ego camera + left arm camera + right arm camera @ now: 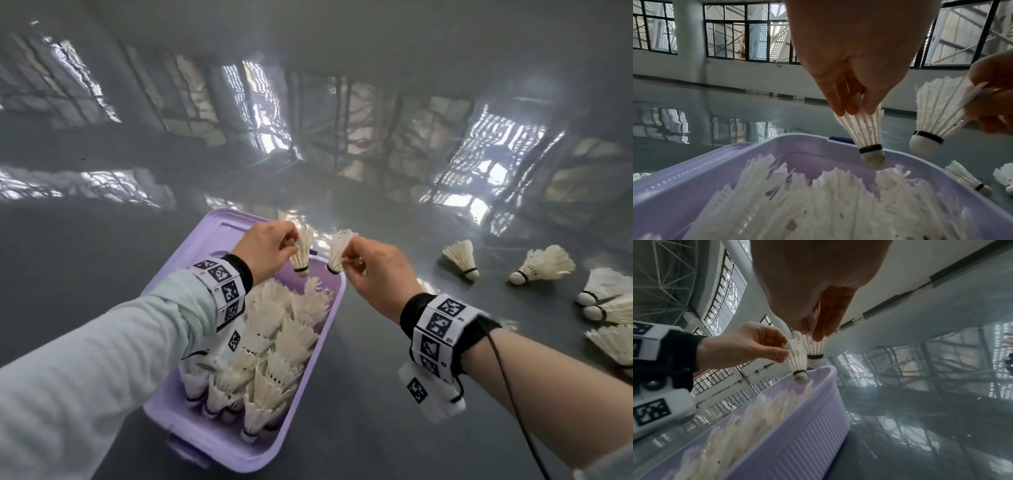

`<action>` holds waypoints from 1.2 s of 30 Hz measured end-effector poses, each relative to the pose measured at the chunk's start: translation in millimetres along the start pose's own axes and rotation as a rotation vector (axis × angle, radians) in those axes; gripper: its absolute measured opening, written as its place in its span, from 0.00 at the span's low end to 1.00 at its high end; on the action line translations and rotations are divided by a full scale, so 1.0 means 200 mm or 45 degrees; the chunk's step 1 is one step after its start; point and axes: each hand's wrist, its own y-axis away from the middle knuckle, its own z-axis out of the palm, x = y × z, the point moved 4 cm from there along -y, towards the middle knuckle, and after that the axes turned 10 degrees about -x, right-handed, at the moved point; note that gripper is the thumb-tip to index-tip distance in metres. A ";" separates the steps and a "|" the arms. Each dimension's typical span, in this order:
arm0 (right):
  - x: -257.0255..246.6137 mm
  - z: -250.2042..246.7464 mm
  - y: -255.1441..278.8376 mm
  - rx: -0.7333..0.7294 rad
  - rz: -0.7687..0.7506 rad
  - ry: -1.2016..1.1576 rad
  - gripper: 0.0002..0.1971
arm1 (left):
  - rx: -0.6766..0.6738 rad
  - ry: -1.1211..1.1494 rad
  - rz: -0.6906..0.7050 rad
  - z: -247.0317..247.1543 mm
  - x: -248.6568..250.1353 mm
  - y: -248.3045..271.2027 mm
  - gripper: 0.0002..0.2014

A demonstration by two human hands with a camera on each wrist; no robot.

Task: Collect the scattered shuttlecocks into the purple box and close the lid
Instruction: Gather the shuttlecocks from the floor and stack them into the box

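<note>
Over the well-filled purple box [310, 359]: left hand [265, 248] and right hand [375, 270] each pinching a shuttlecock. Loose shuttlecocks [544, 263] still on floor; lid [205, 240] not yet closed.

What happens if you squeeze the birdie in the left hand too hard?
The shuttlecock would probably crush: its skirt is thin white feathers, and the left hand only pinches it by the feather tips. It is likely very light, since that small grip holds it up. Dropped into the purple box, it would likely land on its rounded cork end.

glossy grey floor [376, 394], ribbed smooth purple plastic box [797, 443]; white feathered shuttlecocks [460, 257], knit sleeve [85, 359]
</note>
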 end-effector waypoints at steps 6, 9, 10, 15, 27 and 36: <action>-0.05 0.06 0.00 -0.108 -0.055 0.112 0.02 | -0.179 -0.117 -0.028 0.09 -0.06 0.02 0.03; -0.06 0.10 -0.02 -0.170 -0.057 0.160 0.03 | -0.222 -0.142 -0.073 0.09 -0.08 0.02 0.05; -0.07 0.11 -0.03 -0.199 -0.045 0.182 0.04 | -0.232 -0.149 -0.086 0.08 -0.08 0.02 0.06; -0.07 0.21 -0.10 -0.373 0.074 0.238 0.07 | -0.165 -0.116 -0.032 0.00 -0.05 -0.02 0.07; -0.02 0.24 -0.12 -0.464 0.257 -0.149 0.06 | -0.285 -0.081 -0.147 -0.01 -0.09 -0.02 0.06; -0.02 0.27 -0.11 -0.731 0.333 -0.033 0.10 | -0.637 -0.148 -0.253 0.05 -0.09 0.03 0.14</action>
